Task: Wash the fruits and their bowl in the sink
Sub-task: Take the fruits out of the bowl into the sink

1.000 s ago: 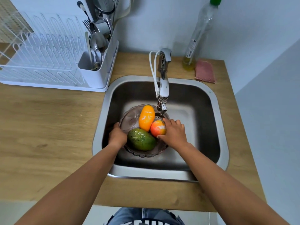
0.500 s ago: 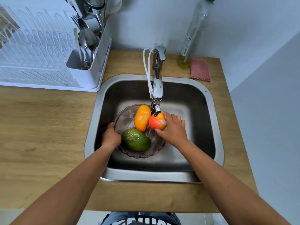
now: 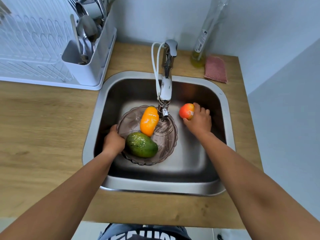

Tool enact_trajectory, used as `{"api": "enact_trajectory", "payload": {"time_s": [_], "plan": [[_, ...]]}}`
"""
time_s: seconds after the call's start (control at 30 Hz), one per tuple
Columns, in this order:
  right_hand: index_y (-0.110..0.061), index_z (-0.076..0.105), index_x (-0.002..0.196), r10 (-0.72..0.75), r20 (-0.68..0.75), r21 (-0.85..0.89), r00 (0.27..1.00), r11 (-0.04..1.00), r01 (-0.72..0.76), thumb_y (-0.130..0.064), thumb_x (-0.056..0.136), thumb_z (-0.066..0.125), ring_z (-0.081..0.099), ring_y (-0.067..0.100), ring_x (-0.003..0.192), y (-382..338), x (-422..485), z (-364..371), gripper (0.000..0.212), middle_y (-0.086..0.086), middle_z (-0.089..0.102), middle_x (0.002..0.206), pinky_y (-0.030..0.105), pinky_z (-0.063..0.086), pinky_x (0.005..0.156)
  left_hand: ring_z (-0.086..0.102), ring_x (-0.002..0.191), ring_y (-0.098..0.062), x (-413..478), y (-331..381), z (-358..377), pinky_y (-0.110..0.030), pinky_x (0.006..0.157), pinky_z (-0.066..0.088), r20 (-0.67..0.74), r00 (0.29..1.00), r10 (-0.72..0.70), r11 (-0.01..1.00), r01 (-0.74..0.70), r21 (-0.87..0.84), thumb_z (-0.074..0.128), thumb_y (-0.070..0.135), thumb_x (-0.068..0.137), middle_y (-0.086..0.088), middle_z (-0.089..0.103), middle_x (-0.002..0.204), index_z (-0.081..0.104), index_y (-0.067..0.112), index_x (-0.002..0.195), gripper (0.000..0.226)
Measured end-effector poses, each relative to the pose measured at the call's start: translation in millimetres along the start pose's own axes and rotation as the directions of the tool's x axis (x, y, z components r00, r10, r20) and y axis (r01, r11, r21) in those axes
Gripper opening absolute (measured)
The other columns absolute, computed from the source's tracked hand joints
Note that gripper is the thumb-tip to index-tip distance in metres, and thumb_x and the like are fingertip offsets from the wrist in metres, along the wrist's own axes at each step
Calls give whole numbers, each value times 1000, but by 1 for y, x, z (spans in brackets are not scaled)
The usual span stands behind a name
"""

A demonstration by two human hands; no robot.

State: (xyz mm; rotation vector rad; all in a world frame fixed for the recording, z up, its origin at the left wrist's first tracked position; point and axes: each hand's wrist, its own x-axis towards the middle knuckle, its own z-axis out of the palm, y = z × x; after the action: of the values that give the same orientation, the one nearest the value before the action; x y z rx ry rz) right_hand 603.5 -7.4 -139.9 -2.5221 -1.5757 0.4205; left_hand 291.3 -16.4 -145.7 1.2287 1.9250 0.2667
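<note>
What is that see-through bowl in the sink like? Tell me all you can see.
The bowl is smoky, see-through, glass or plastic, with a scalloped rim and ribbed pattern. It sits wet in the sink beneath the tap spout. The left hand grips its left rim; an orange fruit and a green fruit lie inside.

I am looking at a home kitchen. A steel sink [image 3: 90, 135] is set into a wooden counter [image 3: 43, 135], with a tap [image 3: 167, 87] at its back edge. Behind and left of the sink stands a white rack [image 3: 34, 58] holding cutlery [image 3: 86, 32]; behind the sink to the right are a bottle [image 3: 204, 35] and a pink cloth [image 3: 215, 69] by a plain wall [image 3: 147, 18].
</note>
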Motion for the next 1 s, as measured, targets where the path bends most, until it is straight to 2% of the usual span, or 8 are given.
{"api": "enact_trajectory", "payload": {"time_s": [0.3, 0.4, 0.47, 0.53, 0.6, 0.73, 0.83, 1.0], "plan": [[-16, 23, 152, 29, 11, -32, 1000, 999, -29, -47, 77, 72, 40, 36, 124, -1, 2, -3, 95, 19, 47, 135, 46, 38, 101, 65, 101, -45, 2, 0, 0, -55, 83, 58, 12, 1000, -20, 1000, 19, 5, 47, 8, 89, -21, 64, 122, 40, 24, 145, 58], [-16, 32, 149, -32, -154, -4, 988, 999, 32, -44, 81, 69, 44, 36, 119, -18, -8, -16, 81, 17, 49, 132, 45, 38, 99, 66, 101, -45, 2, -1, 0, -55, 83, 58, 16, 999, -28, 1000, 28, 3, 46, 8, 89, -21, 63, 124, 38, 26, 147, 61], [-18, 40, 144, -93, -190, 138, 977, 983, 120, -36, 86, 66, 47, 31, 117, -40, -21, -20, 67, 13, 52, 129, 42, 41, 97, 65, 101, -45, 2, 0, 0, -55, 83, 58, 19, 999, -29, 1000, 29, -2, 45, 7, 89, -21, 63, 124, 38, 26, 146, 61], [-18, 48, 136, -119, -70, 309, 990, 941, 135, -32, 86, 65, 51, 29, 117, -66, -35, -15, 55, 11, 54, 125, 39, 43, 95, 65, 103, -44, 0, 1, -1, -54, 84, 58, 20, 999, -27, 1000, 27, -8, 45, 6, 89, -21, 63, 124, 38, 26, 147, 61], [-17, 52, 129, -81, 109, 431, 991, 902, 27, -39, 82, 68, 54, 31, 117, -90, -50, -3, 54, 10, 56, 124, 38, 47, 95, 64, 106, -43, -2, 2, -2, -53, 86, 58, 19, 999, -28, 999, 28, -18, 45, 6, 90, -20, 62, 126, 38, 26, 147, 62], [-14, 35, 143, 41, 314, 391, 949, 905, -169, -69, 66, 67, 48, 33, 129, -121, -63, 26, 99, 13, 48, 141, 40, 41, 101, 63, 109, -41, -3, 3, -3, -50, 89, 57, 16, 1000, -25, 999, 25, -36, 47, 7, 90, -19, 63, 128, 39, 25, 148, 61], [-12, 17, 149, 114, 343, 401, 932, 880, -255, -70, 64, 70, 43, 36, 133, -132, -65, 41, 115, 18, 40, 147, 45, 40, 106, 62, 112, -40, -3, 2, -2, -47, 92, 55, 17, 1000, -21, 998, 21, -57, 49, 10, 93, -19, 62, 129, 39, 24, 149, 59], [-10, 22, 144, 177, 261, 386, 949, 882, -271, -62, 67, 74, 47, 38, 129, -138, -67, 51, 107, 18, 45, 142, 48, 43, 104, 60, 117, -39, 0, -1, 0, -40, 97, 51, 12, 1000, -15, 998, 16, -60, 50, 10, 94, -19, 62, 131, 39, 23, 149, 58]]}}
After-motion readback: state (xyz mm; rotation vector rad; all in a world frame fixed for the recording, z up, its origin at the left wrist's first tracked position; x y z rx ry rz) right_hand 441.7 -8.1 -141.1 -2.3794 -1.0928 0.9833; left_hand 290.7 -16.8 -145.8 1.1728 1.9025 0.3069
